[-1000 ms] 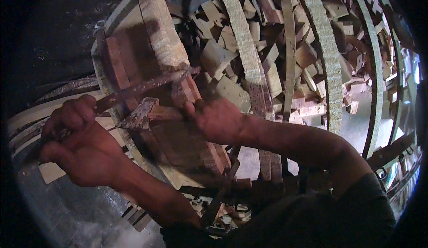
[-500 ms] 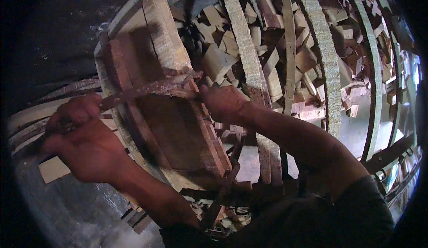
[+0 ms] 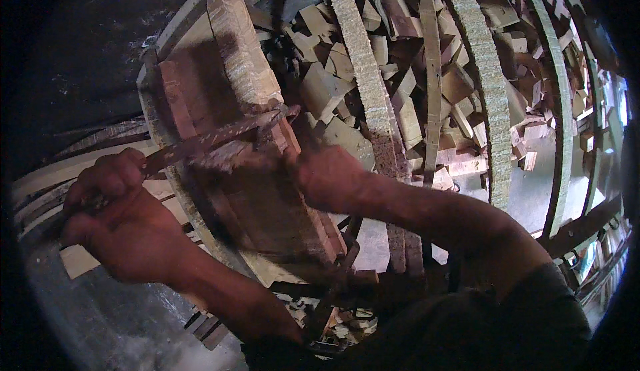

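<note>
My left hand (image 3: 127, 218) is closed around the near end of a mottled, rusty metal bar (image 3: 207, 146). The bar slants across a reddish-brown wooden workpiece (image 3: 267, 218) made of long boards, and its hooked far end rests by the board's right edge. My right hand (image 3: 330, 179), somewhat blurred, is closed at that right edge, below the hook. What its fingers hold is hidden. Beyond the bar, a thick, rough pale board (image 3: 241, 44) lies along the top of the workpiece.
Curved, rough wooden strips (image 3: 363, 51) arch over a heap of wood offcuts (image 3: 327, 91) on the right. A dark metal piece (image 3: 343, 258) stands at the workpiece's near corner. Long pale boards (image 3: 80, 168) lie at the left, above a grey floor (image 3: 120, 318).
My right hand has moved down along the workpiece's edge, toward me. The bar has shifted slightly, and my left hand keeps its hold with little movement.
</note>
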`<state>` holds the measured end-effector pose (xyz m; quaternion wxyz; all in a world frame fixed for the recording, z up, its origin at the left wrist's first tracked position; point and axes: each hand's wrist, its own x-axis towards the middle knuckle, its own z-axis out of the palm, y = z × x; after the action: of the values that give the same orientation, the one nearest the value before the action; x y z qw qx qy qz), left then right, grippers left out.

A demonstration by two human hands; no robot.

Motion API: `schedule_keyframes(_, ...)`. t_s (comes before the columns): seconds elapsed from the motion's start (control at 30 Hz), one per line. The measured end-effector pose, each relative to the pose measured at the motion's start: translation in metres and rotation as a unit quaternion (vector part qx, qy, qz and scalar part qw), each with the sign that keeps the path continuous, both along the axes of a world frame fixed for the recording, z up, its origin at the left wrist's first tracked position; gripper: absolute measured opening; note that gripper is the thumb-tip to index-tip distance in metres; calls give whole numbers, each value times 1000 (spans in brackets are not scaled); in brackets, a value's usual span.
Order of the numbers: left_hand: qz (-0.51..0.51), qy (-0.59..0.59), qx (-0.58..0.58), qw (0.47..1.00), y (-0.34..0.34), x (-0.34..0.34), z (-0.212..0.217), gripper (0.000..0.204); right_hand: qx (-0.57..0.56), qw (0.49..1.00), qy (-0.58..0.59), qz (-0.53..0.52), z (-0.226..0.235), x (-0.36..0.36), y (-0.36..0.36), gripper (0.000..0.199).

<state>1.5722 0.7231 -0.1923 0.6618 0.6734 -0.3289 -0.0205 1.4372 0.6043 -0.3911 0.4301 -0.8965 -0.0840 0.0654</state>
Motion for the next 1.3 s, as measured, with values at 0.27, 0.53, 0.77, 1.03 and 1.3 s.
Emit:
schedule_keyframes(0.27, 36, -37, 37, 998, -2, 7, 5, 59, -12, 998, 56, -12, -22, 0, -15, 34)
schedule_keyframes(0.53, 66, -42, -30, 996, -4, 3, -2, 60, 82, 959, 206, -177, -34, -55, -20, 43)
schedule_keyframes(0.77, 91, -85, 4, 992, -15, 2, -1, 62, 190, 924, 88, -322, -14, -23, -14, 39)
schedule_keyframes(1.03, 51, -72, -33, 996, -15, 4, -4, 62, 95, 960, 159, -210, -23, -15, -24, 35)
schedule_keyframes(1.3, 110, -41, -74, 990, -22, -3, -5, 59, 205, 918, 18, -338, -19, -20, -12, 55)
